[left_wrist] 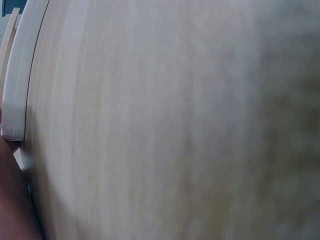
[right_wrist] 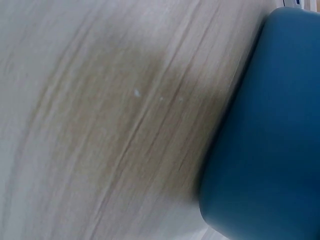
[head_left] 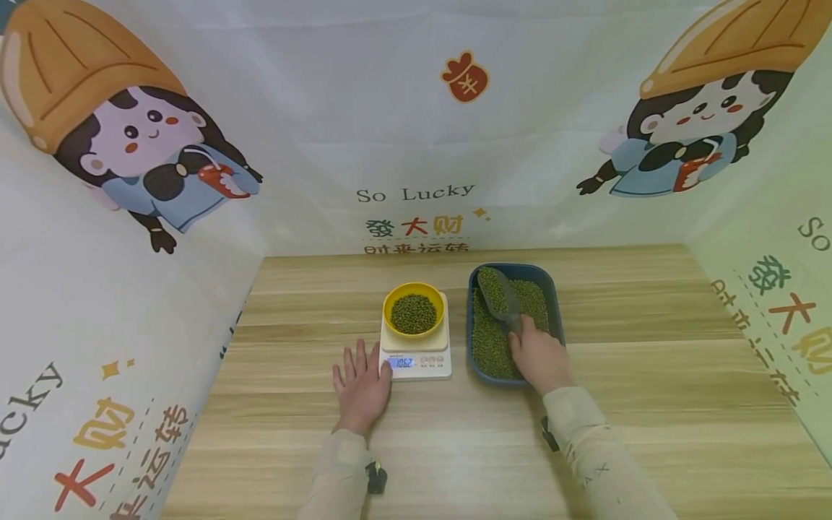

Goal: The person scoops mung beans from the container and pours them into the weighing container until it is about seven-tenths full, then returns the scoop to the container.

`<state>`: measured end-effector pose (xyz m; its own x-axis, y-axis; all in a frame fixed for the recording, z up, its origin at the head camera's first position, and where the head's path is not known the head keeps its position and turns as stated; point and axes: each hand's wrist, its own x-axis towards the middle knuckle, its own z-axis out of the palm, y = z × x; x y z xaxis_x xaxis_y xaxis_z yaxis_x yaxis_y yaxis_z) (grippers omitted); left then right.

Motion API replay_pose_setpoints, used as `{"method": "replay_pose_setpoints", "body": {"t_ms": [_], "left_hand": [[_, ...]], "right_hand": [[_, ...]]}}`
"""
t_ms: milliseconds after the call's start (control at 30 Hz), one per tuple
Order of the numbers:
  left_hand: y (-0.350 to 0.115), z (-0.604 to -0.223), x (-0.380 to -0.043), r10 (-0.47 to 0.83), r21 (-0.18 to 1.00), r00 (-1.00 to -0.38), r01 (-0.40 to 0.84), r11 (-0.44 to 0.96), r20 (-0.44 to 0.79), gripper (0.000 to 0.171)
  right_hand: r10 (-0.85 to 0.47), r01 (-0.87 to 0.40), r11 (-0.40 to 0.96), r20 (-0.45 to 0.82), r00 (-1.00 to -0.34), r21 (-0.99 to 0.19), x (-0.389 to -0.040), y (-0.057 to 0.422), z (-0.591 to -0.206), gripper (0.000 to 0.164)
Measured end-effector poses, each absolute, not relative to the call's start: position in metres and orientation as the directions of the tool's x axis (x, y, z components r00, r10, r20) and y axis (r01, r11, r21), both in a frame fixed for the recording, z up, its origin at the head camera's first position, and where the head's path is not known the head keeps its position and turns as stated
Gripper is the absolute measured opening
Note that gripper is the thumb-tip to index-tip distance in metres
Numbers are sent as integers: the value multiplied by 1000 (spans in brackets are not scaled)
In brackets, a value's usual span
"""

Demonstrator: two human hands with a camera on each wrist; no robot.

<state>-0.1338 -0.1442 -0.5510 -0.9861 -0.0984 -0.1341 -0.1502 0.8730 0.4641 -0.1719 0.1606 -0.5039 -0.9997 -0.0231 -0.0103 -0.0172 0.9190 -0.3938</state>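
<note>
My right hand point(head_left: 541, 357) grips the handle of a grey scoop point(head_left: 513, 306), whose bowl is filled with green mung beans point(head_left: 492, 287). The scoop lies over a blue bin point(head_left: 474, 365) that holds more of these beans. Fingers spread, my left hand point(head_left: 362, 388) rests flat on the table, its thumb at the left front edge of a white kitchen scale point(head_left: 425, 370). On the scale's platform stands a yellow bowl point(head_left: 396, 335) with beans in it, and the lit display point(head_left: 401, 363) shows digits. In the left wrist view, the scale's edge point(left_wrist: 16, 100) appears beside part of the hand.
The wood-grain table point(head_left: 455, 462) meets a printed white cloth point(head_left: 312, 144) at the back and both sides. The bin's blue outer wall point(right_wrist: 270, 135) fills the right of the right wrist view. A narrow strip of table separates scale and bin.
</note>
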Motion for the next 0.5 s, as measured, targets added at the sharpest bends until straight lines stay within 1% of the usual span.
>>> {"method": "replay_pose_setpoints", "body": {"t_ms": [500], "left_hand": [[-144,-550,-134,-98,471,-988,-145,870,-122,56]], "right_hand": [[-17,-19,918,9,-1000,-396,-171,160,-504,49]]}}
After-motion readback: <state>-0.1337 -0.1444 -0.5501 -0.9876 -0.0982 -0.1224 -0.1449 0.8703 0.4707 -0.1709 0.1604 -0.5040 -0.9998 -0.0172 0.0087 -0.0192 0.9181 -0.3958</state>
